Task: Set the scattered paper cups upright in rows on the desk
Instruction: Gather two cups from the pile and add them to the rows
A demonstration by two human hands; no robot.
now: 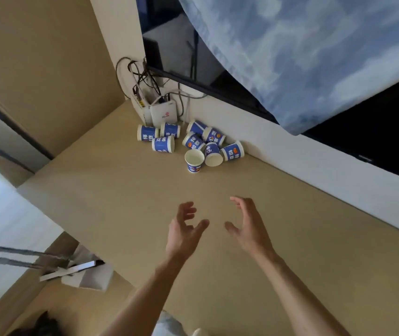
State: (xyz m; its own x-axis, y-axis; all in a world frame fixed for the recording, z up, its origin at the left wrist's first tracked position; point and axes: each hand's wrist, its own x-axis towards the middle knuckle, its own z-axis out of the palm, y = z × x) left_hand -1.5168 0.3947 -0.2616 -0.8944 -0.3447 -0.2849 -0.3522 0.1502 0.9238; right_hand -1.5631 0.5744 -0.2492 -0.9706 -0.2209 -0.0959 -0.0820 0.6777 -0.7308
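1. Both hands are out over the counter (120,190): left hand (185,229) and right hand (247,224) side by side, palms turned toward each other, fingers spread and loose. Each grip is slack and empty, touching nothing.
2. The paper cups (193,141) lie well ahead of the hands, bunched at the back of the counter against the white wall (290,166), just beside the router (163,115) and its cables (142,76).
3. There are two clusters. The left bunch (163,144) is three cups on their sides, and the right heap (214,136) is bigger and jumbled. I make it nine in all, though the overlap makes that count unsure.
4. One upright cup (194,162) stands mouth-up at the near edge of the heap, right against a tipped neighbour (213,154) whose open mouth faces this way.
5. My read: barely started. There are no rows yet, and plenty of bare counter in front to build them on.
6. What could go wrong:
   - These look light and round, so a hand brushing the heap could send cups rolling, some toward the counter's left edge and off it.
   - Reaching past the upright cup risks toppling the one cup already standing.
   - Pinching a thin paper wall too hard could dent it.
   - A cup nudged backward could lodge among the cables.
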